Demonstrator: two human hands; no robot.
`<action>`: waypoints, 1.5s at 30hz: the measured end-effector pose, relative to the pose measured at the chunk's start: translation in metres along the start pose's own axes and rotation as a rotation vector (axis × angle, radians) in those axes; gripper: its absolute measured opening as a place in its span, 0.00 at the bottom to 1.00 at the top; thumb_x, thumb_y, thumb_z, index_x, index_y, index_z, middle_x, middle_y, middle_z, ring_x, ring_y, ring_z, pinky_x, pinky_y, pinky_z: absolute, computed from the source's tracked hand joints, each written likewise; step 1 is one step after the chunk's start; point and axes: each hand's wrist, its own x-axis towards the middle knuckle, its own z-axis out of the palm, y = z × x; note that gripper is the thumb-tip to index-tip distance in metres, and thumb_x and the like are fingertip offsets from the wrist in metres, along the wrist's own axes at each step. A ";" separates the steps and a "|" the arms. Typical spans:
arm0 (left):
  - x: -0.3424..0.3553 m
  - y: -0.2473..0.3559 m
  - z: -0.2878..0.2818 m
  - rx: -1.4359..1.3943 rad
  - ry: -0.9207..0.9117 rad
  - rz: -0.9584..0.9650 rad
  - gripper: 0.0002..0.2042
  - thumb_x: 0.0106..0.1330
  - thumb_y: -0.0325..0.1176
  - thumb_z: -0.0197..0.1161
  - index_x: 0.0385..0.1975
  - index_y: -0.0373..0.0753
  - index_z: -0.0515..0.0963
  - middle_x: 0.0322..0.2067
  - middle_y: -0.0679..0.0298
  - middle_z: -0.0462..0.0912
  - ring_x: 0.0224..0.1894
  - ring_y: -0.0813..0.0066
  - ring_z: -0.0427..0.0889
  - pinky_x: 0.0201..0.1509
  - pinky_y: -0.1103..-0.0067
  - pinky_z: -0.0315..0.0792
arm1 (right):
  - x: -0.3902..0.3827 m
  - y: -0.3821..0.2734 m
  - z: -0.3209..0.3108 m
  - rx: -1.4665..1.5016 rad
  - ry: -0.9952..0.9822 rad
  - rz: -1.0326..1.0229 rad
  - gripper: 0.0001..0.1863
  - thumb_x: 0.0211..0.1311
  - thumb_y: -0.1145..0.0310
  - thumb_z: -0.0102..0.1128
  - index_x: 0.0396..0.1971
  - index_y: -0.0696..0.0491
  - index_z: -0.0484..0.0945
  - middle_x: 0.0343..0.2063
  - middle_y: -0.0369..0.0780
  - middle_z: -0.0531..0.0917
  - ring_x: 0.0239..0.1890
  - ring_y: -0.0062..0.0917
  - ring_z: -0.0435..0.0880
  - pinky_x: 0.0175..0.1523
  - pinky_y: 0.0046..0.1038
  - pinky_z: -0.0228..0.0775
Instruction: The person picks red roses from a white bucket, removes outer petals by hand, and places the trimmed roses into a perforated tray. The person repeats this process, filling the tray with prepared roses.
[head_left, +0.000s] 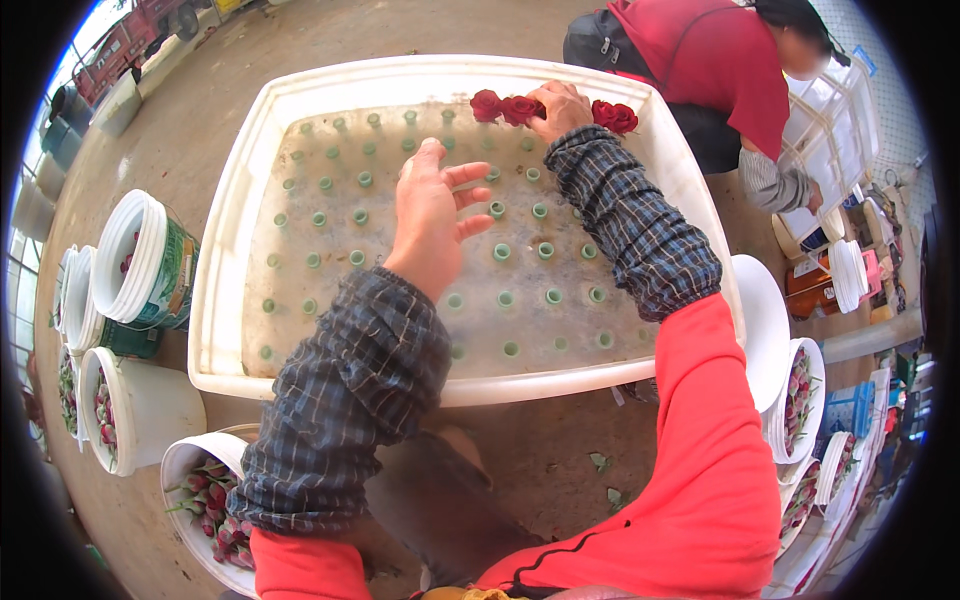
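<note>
Red roses, right hand curled, left splayed

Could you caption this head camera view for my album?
Right hand among red roses, left hand open above a white tub of green tubes.

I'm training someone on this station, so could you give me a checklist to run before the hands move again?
1. Left hand free: ok, open above the white tub, holding nothing.
2. Right hand at the red roses: ok.
3. Right hand's grip: cannot tell, fingers partly hidden.
4. Unfilled green tubes available: ok, many show no flower.
5. Rose stems seated: cannot tell, hidden from above.
6. Co-worker's hand outside the tub: ok.
</note>
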 end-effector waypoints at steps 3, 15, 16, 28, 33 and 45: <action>-0.001 0.000 0.001 -0.004 -0.015 -0.014 0.22 0.70 0.48 0.46 0.56 0.41 0.59 0.39 0.61 0.79 0.36 0.73 0.74 0.32 0.76 0.70 | -0.007 0.014 0.005 0.057 0.062 -0.039 0.14 0.46 0.66 0.63 0.36 0.42 0.83 0.39 0.34 0.79 0.49 0.31 0.73 0.55 0.35 0.62; -0.003 0.002 0.002 0.003 -0.017 -0.004 0.21 0.70 0.45 0.46 0.57 0.41 0.60 0.38 0.62 0.78 0.35 0.75 0.74 0.31 0.77 0.68 | -0.007 0.023 0.011 0.118 0.092 -0.045 0.15 0.46 0.69 0.61 0.37 0.42 0.83 0.39 0.33 0.80 0.50 0.31 0.73 0.56 0.35 0.59; -0.003 0.002 0.001 0.002 -0.018 -0.003 0.21 0.70 0.45 0.46 0.57 0.41 0.60 0.38 0.63 0.78 0.34 0.75 0.74 0.31 0.77 0.68 | -0.008 0.022 0.012 0.116 0.096 -0.042 0.15 0.46 0.68 0.61 0.38 0.43 0.83 0.40 0.34 0.80 0.50 0.31 0.73 0.57 0.35 0.59; -0.004 0.004 0.003 0.021 -0.021 0.017 0.22 0.69 0.47 0.46 0.56 0.40 0.61 0.37 0.62 0.78 0.33 0.76 0.74 0.30 0.78 0.68 | -0.001 0.005 0.009 -0.070 0.092 0.131 0.16 0.50 0.55 0.63 0.37 0.48 0.83 0.47 0.37 0.77 0.54 0.32 0.70 0.59 0.38 0.56; -0.002 0.002 -0.001 0.015 -0.033 0.023 0.21 0.69 0.46 0.46 0.56 0.40 0.61 0.37 0.62 0.78 0.32 0.76 0.74 0.30 0.78 0.68 | 0.006 -0.001 0.010 -0.084 0.017 0.226 0.20 0.48 0.51 0.64 0.36 0.49 0.83 0.46 0.37 0.78 0.53 0.32 0.71 0.60 0.37 0.58; -0.106 0.012 -0.029 0.034 -0.192 0.292 0.12 0.67 0.35 0.49 0.48 0.40 0.70 0.30 0.64 0.79 0.29 0.80 0.74 0.26 0.83 0.68 | -0.023 0.005 -0.133 0.460 0.210 0.251 0.11 0.49 0.66 0.61 0.29 0.57 0.84 0.24 0.43 0.84 0.31 0.27 0.83 0.40 0.29 0.73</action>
